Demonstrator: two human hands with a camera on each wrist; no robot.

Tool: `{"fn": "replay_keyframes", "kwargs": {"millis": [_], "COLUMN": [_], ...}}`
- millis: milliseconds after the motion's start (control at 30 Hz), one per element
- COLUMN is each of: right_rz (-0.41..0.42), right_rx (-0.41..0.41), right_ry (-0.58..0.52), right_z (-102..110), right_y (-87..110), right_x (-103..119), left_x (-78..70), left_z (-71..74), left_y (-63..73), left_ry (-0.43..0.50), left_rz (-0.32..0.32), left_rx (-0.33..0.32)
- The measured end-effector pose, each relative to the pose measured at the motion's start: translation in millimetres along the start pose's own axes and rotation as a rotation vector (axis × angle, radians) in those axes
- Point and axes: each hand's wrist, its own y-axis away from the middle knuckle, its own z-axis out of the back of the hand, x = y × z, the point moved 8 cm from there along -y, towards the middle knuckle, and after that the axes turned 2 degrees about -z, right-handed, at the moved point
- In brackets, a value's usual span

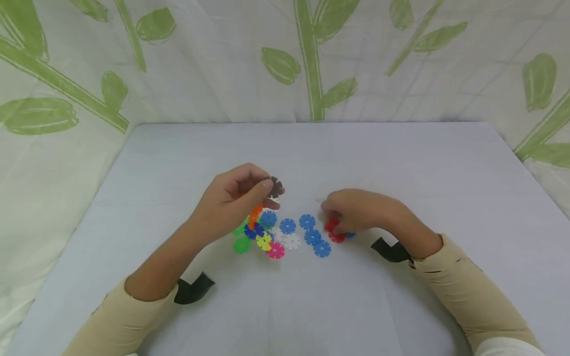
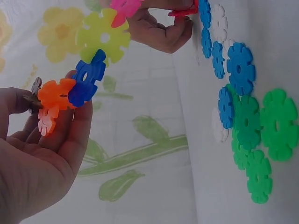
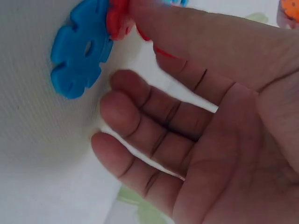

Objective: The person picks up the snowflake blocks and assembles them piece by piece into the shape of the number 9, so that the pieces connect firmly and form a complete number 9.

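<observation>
My left hand (image 1: 229, 205) is raised over the table and pinches a chain of linked notched plastic discs. A brown disc (image 1: 275, 187) sits at its thumb and fingertips, followed by an orange disc (image 2: 57, 94), a dark blue disc (image 2: 87, 78), a yellow disc (image 2: 103, 37) and a pink disc (image 2: 125, 6). My right hand (image 1: 358, 210), low at the right end of the pile, pinches a red disc (image 3: 117, 19) between thumb and index finger; its other fingers are loosely bent. In the head view, red shows both above and below the thumb. A blue disc (image 3: 84, 49) lies beside these fingertips.
Several loose blue discs (image 1: 313, 237) lie between the hands. White discs (image 1: 292, 242) and green discs (image 1: 241, 244) are under and beside the hanging chain. A white cloth covers the table (image 1: 285, 306), and a leaf-patterned curtain (image 1: 213, 64) hangs behind its far edge.
</observation>
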Motion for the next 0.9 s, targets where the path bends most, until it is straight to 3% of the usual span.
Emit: {"fn": "replay_keyframes", "kwargs": {"millis": [200,433,600,733,900], "right_rz": [0.113,0.412,0.515,0.558,0.643], "right_rx": [-0.081,-0.348,-0.503,-0.59,-0.72], "right_ry": [-0.025,-0.146,-0.179,-0.139,-0.012], "right_z": [8.2,38.0,49.2,52.4,55.0], "right_y": [2.5,18.3,33.8,43.7,53.3], "right_x": [8.9,36.7,51.6,61.4,74.5], "left_x": [7.8,18.3,25.8,26.2,22.4], "left_z": [-3.7,-9.9,-19.8,-29.3,-34.6], "left_y": [-0.7,0.7,1.4,2.9,4.2], "left_ry": [-0.015,0.012,0.03,0.07,0.08], "left_rz": [0.068,0.136,0.145,0.153,0.147], "left_rx": [0.035,0.074,0.122,0.155,0.158]}}
